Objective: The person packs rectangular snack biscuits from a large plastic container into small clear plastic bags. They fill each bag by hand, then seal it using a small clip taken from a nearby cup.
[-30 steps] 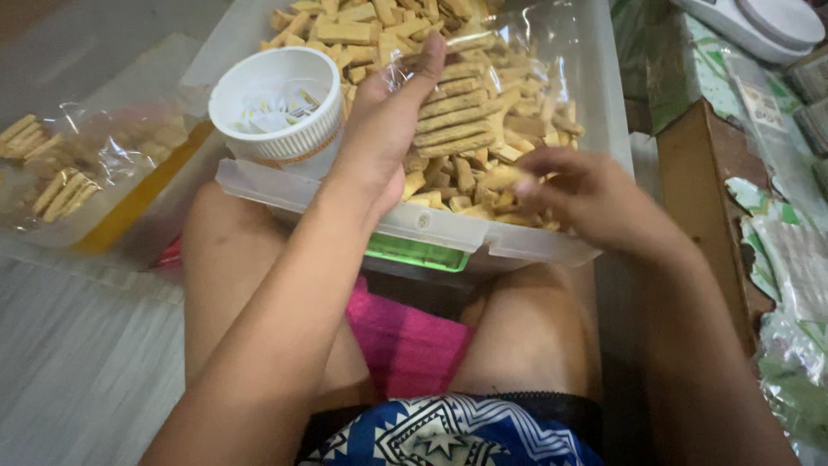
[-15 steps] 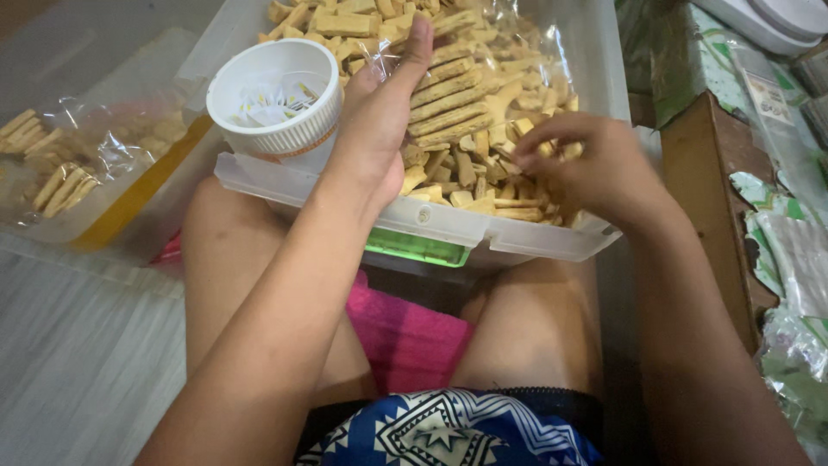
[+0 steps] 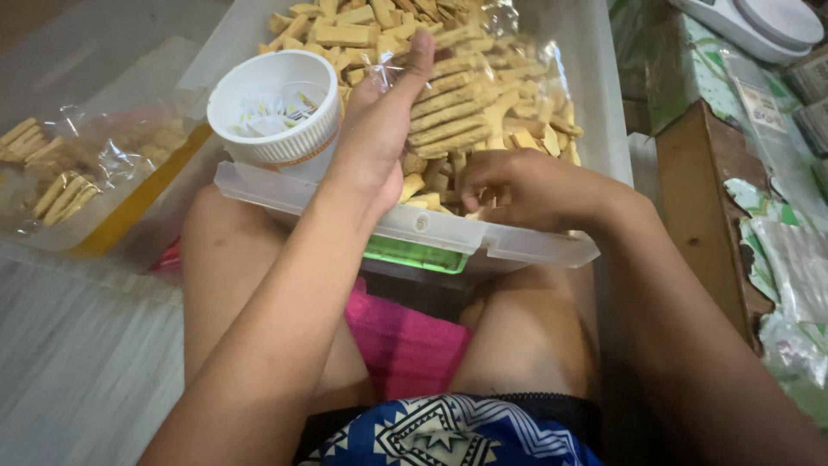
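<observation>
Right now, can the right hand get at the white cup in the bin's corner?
Probably not directly: the left hand, holding a clear bag of biscuit sticks, lies between the right hand and the white cup.

You have one clear plastic bin (image 3: 509, 244) heaped with biscuit sticks (image 3: 466, 112), too many to count; one white ribbed cup (image 3: 274, 108); one filled clear bag (image 3: 78, 173) at left; two hands, left hand (image 3: 379, 129) and right hand (image 3: 517, 185).
</observation>
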